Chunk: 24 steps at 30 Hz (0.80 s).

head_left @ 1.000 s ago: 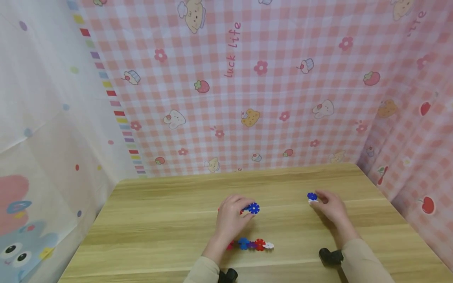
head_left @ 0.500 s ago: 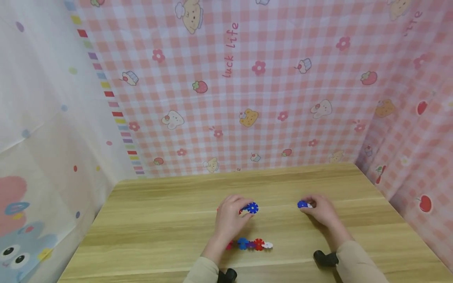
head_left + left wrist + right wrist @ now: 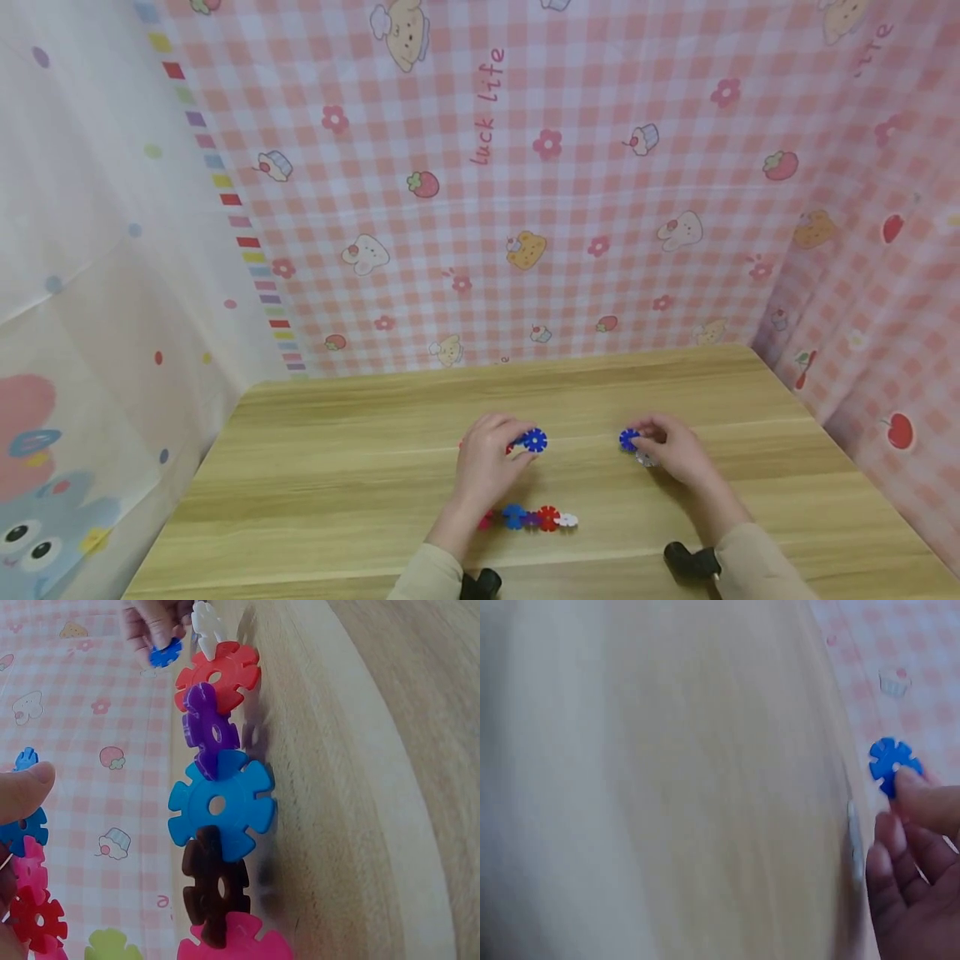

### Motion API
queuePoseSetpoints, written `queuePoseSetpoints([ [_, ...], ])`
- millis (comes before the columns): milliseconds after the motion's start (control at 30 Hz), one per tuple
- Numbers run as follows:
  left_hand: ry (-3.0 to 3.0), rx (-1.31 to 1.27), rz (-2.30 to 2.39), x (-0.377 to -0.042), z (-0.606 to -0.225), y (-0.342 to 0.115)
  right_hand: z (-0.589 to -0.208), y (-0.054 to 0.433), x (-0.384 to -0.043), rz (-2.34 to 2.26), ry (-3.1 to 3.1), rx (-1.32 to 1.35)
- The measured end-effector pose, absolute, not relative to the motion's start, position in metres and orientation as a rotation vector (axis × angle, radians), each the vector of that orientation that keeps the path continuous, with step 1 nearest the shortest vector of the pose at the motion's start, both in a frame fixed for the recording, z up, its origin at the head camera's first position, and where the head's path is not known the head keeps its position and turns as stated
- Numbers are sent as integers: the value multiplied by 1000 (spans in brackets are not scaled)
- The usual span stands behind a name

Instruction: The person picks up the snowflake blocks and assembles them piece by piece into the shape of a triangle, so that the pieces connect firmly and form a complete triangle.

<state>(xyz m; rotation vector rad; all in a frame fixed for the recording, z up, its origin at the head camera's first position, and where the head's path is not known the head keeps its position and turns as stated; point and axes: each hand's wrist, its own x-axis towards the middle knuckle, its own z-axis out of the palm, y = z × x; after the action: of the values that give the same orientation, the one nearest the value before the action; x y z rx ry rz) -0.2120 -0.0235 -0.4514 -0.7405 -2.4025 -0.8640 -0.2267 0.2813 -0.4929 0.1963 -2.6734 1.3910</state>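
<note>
My left hand (image 3: 487,458) grips a chain of linked snowflake discs, with a blue snowflake disc (image 3: 535,440) at its right end. In the left wrist view, a pink disc (image 3: 31,868), a red disc (image 3: 39,919) and a yellow-green disc (image 3: 112,946) show below the thumb. My right hand (image 3: 675,450) pinches a single blue snowflake disc (image 3: 892,763) between thumb and fingers. Under that hand a white snowflake disc (image 3: 646,458) lies on the table, seen nearly edge-on in the right wrist view.
Nearer me, a second chain lies on the wooden table (image 3: 337,500): a white disc (image 3: 208,626), a red one (image 3: 240,671), purple (image 3: 201,727), blue (image 3: 240,787), brown (image 3: 202,877) and pink. A checked curtain (image 3: 450,208) hangs behind the table.
My right hand has moved left toward the left hand with the blue disc. The white disc, earlier at its fingers, now lies on the table. My left hand stays in place.
</note>
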Motion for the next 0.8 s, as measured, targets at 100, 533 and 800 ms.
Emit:
queuePoseSetpoints([
  [100, -2413, -738, -856, -212, -451, -24, -486, 266, -225, 1478, -2653, 189],
  [533, -2409, -735, -838, -212, -451, -26, -458, 211, -217, 1939, -2499, 311],
  [800, -2354, -769, -815, -213, -453, -26, -457, 197, -215, 2281, -2390, 282],
])
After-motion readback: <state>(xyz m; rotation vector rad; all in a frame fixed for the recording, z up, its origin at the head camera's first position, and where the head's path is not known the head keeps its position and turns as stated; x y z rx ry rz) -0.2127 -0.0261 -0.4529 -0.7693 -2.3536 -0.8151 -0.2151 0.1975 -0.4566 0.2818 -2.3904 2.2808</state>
